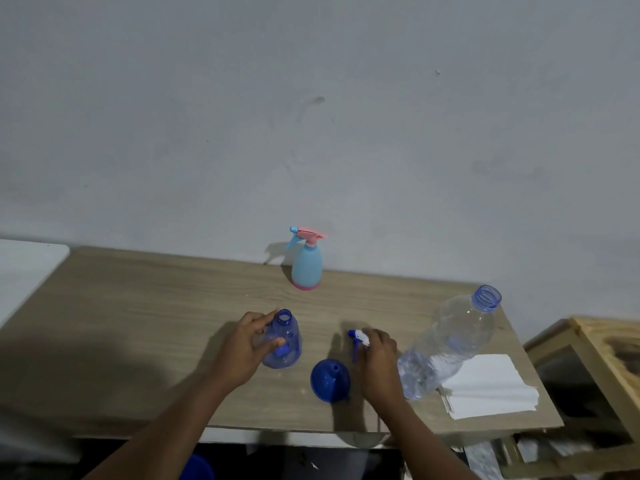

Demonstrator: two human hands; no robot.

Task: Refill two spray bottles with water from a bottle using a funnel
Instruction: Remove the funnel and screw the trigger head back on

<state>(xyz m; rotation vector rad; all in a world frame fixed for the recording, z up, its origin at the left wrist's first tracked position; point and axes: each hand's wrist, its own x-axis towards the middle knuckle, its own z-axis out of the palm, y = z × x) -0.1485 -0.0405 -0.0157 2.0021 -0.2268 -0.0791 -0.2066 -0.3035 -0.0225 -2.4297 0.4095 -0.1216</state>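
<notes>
Steadying the opened blue spray bottle (pixel 290 336), my left hand (pixel 242 348) curls round it; my right hand (pixel 379 362) grips its trigger head (pixel 356 337). The funnel (pixel 329 381) lies unused at five o'clock of it, and the pastel sprayer (pixel 306 268) at twelve is still capped.

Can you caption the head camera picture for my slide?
Left hand grips the open blue spray bottle; right hand holds a sprayer head beside the funnel.

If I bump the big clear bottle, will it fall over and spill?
Probably. The big clear bottle stands tall and narrow, so it likely tips easily. Its neck has no cap, so water would probably spill.
</notes>
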